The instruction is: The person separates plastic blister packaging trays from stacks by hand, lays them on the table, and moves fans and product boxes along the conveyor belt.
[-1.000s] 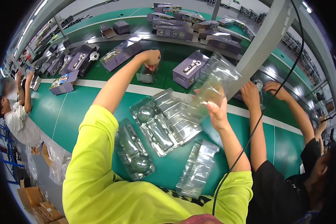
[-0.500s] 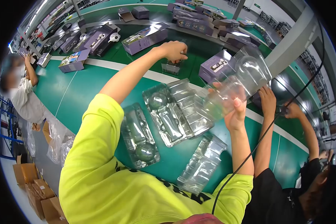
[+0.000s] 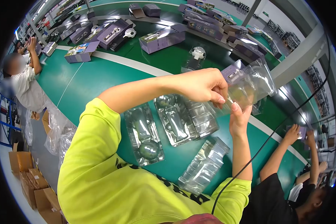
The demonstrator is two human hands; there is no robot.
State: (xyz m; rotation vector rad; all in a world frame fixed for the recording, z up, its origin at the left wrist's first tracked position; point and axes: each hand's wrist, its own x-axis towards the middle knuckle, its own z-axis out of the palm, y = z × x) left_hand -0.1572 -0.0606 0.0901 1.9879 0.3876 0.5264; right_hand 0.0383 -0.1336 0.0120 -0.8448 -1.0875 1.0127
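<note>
My right hand (image 3: 240, 118) grips a clear plastic blister tray (image 3: 263, 76), possibly more than one nested, raised over the edge of the belt. My left hand (image 3: 212, 89) reaches across, its thumb and fingers pinched at the near end of this tray. On the bench below lie more clear trays: one with a round dome (image 3: 145, 136), one beside it (image 3: 175, 121) partly under my left forearm, a ribbed one (image 3: 203, 121), and another ribbed one (image 3: 204, 166) close to my body. Beyond my left hand, a clear tray holding a white-and-black ball-shaped device (image 3: 198, 53) sits on the dark green belt.
Purple printed boxes (image 3: 162, 38) stand along the belt, one (image 3: 233, 71) behind the raised tray. A grey post (image 3: 298, 56) and a black cable (image 3: 272, 132) cross the right side. A co-worker's hands (image 3: 293, 134) are at right; another person (image 3: 24, 82) sits left.
My left hand has come from the belt to the raised tray, uncovering the ball-shaped device there. The co-worker's hands have moved farther right. The belt boxes appear shifted right as the view turned.
</note>
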